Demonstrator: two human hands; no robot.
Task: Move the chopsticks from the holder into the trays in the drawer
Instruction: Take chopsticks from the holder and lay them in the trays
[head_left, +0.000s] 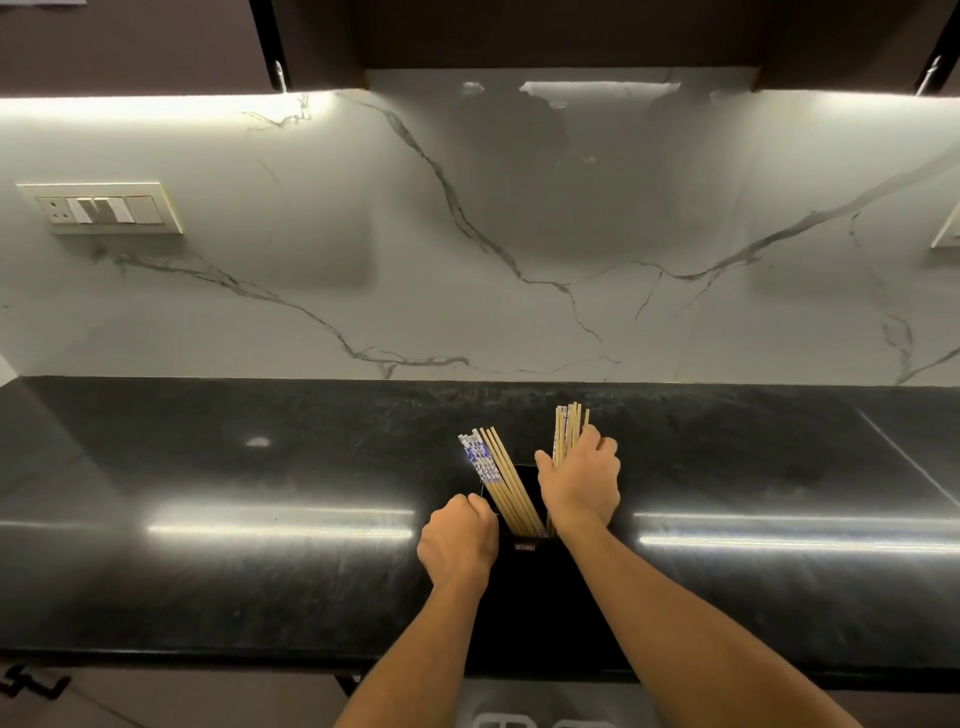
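A black square holder (527, 582) stands on the black counter near its front edge. Several wooden chopsticks (506, 486), some with blue-and-white wrapped tops, lean to the left out of its mouth. My right hand (582, 480) grips a separate bundle of wooden chopsticks (569, 428) that points up above the holder's right side. My left hand (457, 543) curls round the holder's upper left rim. No drawer or tray is in view.
The glossy black counter (260, 519) stretches left and right, backed by a white marble wall. A switch panel (101, 208) sits on the wall at the left. Dark cabinets hang overhead. The counter's front edge runs just below my forearms.
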